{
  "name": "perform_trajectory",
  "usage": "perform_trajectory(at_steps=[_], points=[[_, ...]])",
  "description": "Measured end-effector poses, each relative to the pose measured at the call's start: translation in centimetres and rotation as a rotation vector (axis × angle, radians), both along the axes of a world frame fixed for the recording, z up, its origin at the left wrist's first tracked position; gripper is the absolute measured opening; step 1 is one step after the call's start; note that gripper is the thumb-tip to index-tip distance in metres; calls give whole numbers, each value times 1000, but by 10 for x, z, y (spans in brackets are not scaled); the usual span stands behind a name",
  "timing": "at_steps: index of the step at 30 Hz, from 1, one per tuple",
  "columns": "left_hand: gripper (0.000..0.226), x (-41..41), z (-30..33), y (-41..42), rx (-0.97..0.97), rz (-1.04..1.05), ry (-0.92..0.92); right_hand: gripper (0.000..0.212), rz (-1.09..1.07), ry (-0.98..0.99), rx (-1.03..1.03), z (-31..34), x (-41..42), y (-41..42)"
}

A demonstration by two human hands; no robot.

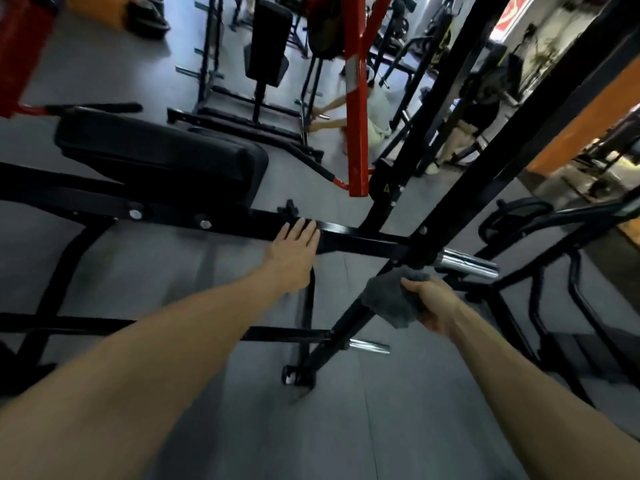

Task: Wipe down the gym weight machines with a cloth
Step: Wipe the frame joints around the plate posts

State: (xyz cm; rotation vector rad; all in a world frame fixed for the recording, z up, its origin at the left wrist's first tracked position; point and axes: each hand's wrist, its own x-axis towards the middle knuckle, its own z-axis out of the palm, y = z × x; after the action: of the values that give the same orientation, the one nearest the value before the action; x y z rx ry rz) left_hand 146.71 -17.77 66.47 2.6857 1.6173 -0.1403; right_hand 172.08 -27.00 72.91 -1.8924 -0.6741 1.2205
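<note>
A black weight machine fills the middle of the view, with a padded black seat (pixel 156 157) at the left and a horizontal black frame bar (pixel 363 242). My left hand (pixel 294 251) rests flat on that bar with straight fingers. My right hand (pixel 429 303) grips a grey cloth (pixel 391 299) and holds it against a slanted black post (pixel 346 323) of the machine, just below the joint with the bar. A chrome weight peg (pixel 464 263) sticks out to the right of the joint, and a second chrome peg (pixel 369 347) sits lower down.
Grey rubber floor (pixel 381 427) lies below. A red post (pixel 356 98) stands behind the machine. Other black racks and a bench (pixel 266 46) stand at the back. A person (pixel 367 123) crouches near the red post, and another (pixel 464 133) stands to the right. More black frames (pixel 554 306) crowd the right.
</note>
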Motion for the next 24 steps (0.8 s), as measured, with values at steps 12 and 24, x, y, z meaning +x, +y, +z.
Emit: perform_trajectory(at_steps=[12,24], points=[[78,10,-76,-20,354,51,-24,23,-7,-19,-76,-64,37,10],[80,59,-219,-102,-6,208,-77,22,273,63,-119,-194,71,35]])
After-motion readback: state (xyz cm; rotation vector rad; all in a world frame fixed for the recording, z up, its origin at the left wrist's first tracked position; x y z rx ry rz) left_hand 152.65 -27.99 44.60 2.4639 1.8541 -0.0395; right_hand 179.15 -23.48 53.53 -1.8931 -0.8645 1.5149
